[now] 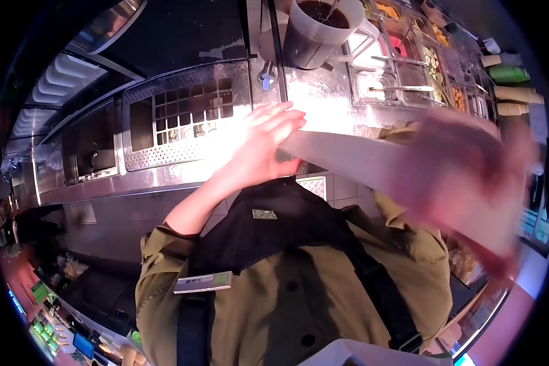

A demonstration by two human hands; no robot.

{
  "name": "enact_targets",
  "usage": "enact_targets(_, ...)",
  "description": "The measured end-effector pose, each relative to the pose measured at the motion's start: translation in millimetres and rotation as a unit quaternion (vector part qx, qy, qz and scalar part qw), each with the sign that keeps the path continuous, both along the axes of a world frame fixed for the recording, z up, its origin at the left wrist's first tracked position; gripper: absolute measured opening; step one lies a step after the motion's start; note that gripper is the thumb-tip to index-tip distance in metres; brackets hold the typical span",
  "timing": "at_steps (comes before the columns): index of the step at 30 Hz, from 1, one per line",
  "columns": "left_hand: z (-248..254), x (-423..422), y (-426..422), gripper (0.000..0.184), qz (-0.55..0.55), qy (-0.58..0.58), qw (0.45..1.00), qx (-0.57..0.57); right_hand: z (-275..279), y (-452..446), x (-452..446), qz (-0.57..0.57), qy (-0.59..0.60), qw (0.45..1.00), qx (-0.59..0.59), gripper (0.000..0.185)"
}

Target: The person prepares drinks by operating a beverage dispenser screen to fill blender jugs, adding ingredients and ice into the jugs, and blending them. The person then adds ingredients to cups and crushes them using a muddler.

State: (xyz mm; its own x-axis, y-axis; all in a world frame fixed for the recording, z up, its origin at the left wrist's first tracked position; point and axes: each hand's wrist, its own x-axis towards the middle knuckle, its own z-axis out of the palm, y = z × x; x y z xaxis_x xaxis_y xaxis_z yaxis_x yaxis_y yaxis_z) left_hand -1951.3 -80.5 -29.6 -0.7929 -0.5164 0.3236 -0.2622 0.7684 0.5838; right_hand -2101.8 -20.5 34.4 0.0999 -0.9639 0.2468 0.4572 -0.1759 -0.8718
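Note:
A long pale strip-like item (354, 157) stretches between my two hands above the front edge of the metal counter. My left hand (265, 143) is at its left end, with the thumb below and the fingers over it. At the right, my right hand (470, 177) is smeared by motion near the other end, its fingers indistinct. What the item is made of cannot be made out. Strong glare washes out the counter around my left hand.
A pitcher of dark liquid (314, 38) stands beyond my hands. Several clear food containers (412, 76) with utensils are at the upper right. A metal grate (195, 107) lies left of my left hand. Cup stacks (518, 94) sit at the far right.

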Motion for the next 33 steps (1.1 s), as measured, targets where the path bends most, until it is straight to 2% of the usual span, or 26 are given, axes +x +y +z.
enact_targets(2,-5.3,2.3,-2.7,0.06,0.001,-0.022,0.999,-0.046,-16.0,-0.1,4.6,-0.024,0.026,0.999,-0.012,0.054)
enact_targets(3,-2.9,2.2,-1.4,0.057,0.043,0.025,0.999,-0.009,-25.4,-5.0,4.8,-0.029,0.061,0.997,-0.045,0.054)
enact_targets(6,-1.0,2.6,1.1,0.052,0.032,0.06,0.998,-0.006,-25.9,-4.4,-5.8,-0.045,0.12,0.99,-0.065,0.052)
enact_targets(9,-8.5,7.8,1.5,0.051,0.039,0.087,0.995,-0.041,-13.8,10.0,-15.0,-0.06,0.154,0.985,-0.055,0.05)
enact_targets(12,-22.4,11.9,-5.5,0.056,0.0,0.183,0.98,-0.075,-19.9,9.7,-9.6,-0.073,0.189,0.976,-0.085,0.049)
enact_targets(15,-12.9,4.7,2.9,0.06,0.02,0.078,0.994,-0.068,-12.2,10.4,-9.5,-0.059,0.194,0.975,-0.094,0.047)
enact_targets(18,-14.6,8.6,-4.8,0.058,-0.017,0.127,0.991,-0.037,-19.1,1.4,-3.8,-0.034,0.197,0.973,-0.112,0.046)
enact_targets(21,-4.1,6.6,-0.6,0.054,0.036,0.056,0.997,-0.048,-20.8,-7.7,-5.3,-0.008,0.178,0.975,-0.136,0.044)
enact_targets(23,-2.7,3.0,1.5,0.051,0.032,0.033,0.998,-0.039,-16.5,-7.2,-8.4,0.014,0.156,0.979,-0.133,0.044)
enact_targets(27,3.2,4.8,-0.9,0.046,0.041,-0.006,0.999,-0.022,-43.3,-22.6,-5.2,0.019,0.174,0.968,-0.181,0.042)
enact_targets(31,-3.5,1.8,-0.4,0.056,0.013,0.038,0.998,-0.054,-25.8,-14.4,-15.0,0.037,0.134,0.977,-0.159,0.041)
enact_targets(33,-1.5,5.1,2.9,0.057,0.077,-0.012,0.997,0.006,-32.7,-16.9,-17.8,0.037,0.142,0.974,-0.175,0.04)
